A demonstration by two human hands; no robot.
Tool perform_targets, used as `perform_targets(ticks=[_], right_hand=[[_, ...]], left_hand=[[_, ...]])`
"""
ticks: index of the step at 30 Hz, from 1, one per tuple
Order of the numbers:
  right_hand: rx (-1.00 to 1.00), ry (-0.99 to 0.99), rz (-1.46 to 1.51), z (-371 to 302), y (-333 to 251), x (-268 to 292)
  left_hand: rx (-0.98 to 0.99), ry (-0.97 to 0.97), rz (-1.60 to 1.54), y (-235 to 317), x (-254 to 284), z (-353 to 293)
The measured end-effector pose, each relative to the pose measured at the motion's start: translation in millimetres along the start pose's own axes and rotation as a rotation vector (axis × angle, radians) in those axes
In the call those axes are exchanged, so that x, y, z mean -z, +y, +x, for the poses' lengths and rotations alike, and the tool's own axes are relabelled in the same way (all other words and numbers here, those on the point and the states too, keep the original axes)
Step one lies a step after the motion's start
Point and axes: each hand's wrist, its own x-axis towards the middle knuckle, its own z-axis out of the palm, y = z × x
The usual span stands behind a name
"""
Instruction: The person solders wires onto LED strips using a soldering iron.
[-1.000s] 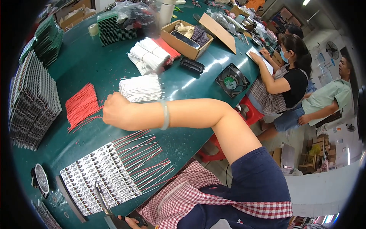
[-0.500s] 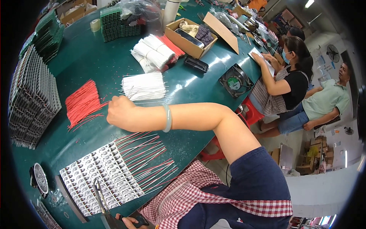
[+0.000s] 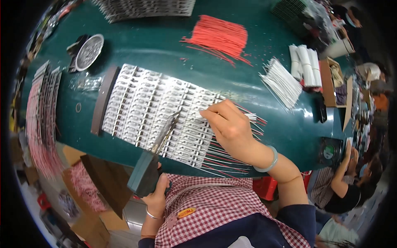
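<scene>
My left hand [image 3: 157, 193] is closed round the handle of a dark green soldering gun [image 3: 143, 172]. Its thin metal tip reaches over a panel of small silvery-white parts [image 3: 144, 97] set out in rows. Over the panel's right side, my right hand [image 3: 233, 127] pinches white wire [image 3: 251, 117], whose ends stick out past the hand; how many pieces it holds I cannot tell. Red and white wires [image 3: 223, 159] fan out from the panel's right edge, partly under my right hand and forearm. A dark bar [image 3: 105, 101] lies along the panel's left edge.
Beyond the panel lie a pile of red wires [image 3: 219, 36] and a pile of white wires [image 3: 283, 84]. A round metal dish [image 3: 89, 53] sits at the far left. Stacked panels [image 3: 144, 8] stand at the back; a fan [image 3: 329, 152] and a co-worker [image 3: 351, 182] are on the right.
My right hand has come back from beside the red wire pile to the panel, now pinching white wire. The soldering gun has come further into view. The whole view has turned.
</scene>
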Motion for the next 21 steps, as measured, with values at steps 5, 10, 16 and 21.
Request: perform_targets(ticks=[5,10,16,21], right_hand=[[0.072,-0.034,-0.054,-5,-7,-22],[0.126,-0.078,-0.125,-10,-10,-25],[0.142,-0.101,-0.142,-8,-13,-25],[0.151,-0.106,-0.158,-8,-12,-26]], left_hand=[[0.024,0.028,0.076,-10,9,-7],[-0.077,-0.083,0.353,-20,21,-9],[-0.280,-0.018,0.496,-11,10,-1],[-0.288,-0.083,0.553,-13,12,-1]])
